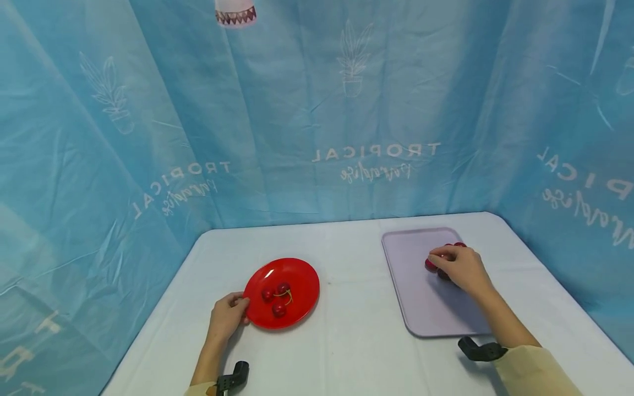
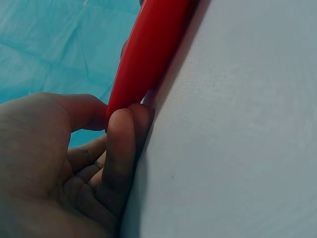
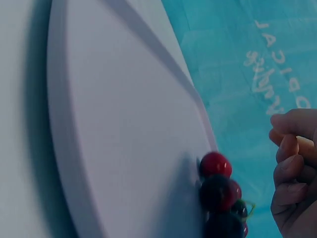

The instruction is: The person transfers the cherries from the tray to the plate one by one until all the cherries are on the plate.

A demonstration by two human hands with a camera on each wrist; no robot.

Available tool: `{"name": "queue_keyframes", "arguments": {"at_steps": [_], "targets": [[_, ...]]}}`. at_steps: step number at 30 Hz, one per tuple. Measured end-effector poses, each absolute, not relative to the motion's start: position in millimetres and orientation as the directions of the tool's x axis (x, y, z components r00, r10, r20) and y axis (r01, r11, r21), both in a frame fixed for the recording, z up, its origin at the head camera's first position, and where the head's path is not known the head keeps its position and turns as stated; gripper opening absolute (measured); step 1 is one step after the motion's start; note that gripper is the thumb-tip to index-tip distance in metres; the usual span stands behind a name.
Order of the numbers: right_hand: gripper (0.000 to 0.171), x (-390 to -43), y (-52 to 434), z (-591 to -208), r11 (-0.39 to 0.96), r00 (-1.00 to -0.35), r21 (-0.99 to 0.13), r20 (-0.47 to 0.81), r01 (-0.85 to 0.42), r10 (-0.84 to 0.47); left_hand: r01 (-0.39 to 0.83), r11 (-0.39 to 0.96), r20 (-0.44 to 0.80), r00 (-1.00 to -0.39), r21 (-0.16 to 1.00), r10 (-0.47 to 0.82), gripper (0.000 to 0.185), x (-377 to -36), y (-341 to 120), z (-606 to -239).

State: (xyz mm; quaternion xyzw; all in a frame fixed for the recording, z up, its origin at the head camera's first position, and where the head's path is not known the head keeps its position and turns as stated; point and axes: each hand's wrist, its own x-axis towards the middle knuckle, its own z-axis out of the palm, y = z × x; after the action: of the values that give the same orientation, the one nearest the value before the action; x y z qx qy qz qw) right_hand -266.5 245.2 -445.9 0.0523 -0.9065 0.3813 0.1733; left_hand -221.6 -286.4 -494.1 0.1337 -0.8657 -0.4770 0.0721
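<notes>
While the left hand (image 1: 228, 316) pinches the red plate (image 1: 306, 279) by its rim, the right hand (image 1: 464, 268) hangs, fingertips gathered, over clustered cherries (image 1: 431, 265) on the lilac tray (image 1: 411, 291); whether it grips one, I can't make out. Such fruit looks light, smooth and apt to roll, so a gentle pinch around the sides should suit. Three more cherries (image 1: 279, 310) lie near the plate's middle.

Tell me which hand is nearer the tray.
Right. The right hand is over the tray, above its cherries; the left hand is well to its left, gripping the plate.
</notes>
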Motion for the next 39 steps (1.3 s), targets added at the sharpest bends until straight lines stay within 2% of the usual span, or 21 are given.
{"name": "queue_keyframes", "arguments": {"at_steps": [5, 13, 21, 32, 39], "targets": [[0.036, -265.2, 260.3, -448.3, 0.722, -0.926, -0.67, 0.361, -0.175, 0.111, -0.142, 0.5, 0.007, -0.959, 0.854, -0.284, 0.037, -222.9, -283.8, -492.2], [0.041, -261.5, 277.1, -457.1, 0.73, -0.934, -0.677, 0.312, -0.089, 0.175, -0.138, 0.474, -0.004, -0.962, 0.869, -0.273, 0.038, -223.4, -282.9, -490.4], [0.038, -266.2, 280.9, -469.6, 0.764, -0.936, -0.639, 0.318, -0.091, 0.154, -0.151, 0.504, 0.004, -0.956, 0.851, -0.293, 0.037, -220.5, -288.5, -493.7], [0.04, -268.2, 282.5, -474.1, 0.748, -0.943, -0.664, 0.254, -0.008, 0.216, -0.132, 0.464, 0.001, -0.962, 0.876, -0.275, 0.037, -219.8, -287.6, -492.5], [0.043, -266.3, 282.6, -474.2, 0.685, -0.945, -0.728, 0.216, 0.01, 0.244, -0.134, 0.459, -0.003, -0.962, 0.878, -0.274, 0.037, -221.1, -287.1, -493.8]]}}
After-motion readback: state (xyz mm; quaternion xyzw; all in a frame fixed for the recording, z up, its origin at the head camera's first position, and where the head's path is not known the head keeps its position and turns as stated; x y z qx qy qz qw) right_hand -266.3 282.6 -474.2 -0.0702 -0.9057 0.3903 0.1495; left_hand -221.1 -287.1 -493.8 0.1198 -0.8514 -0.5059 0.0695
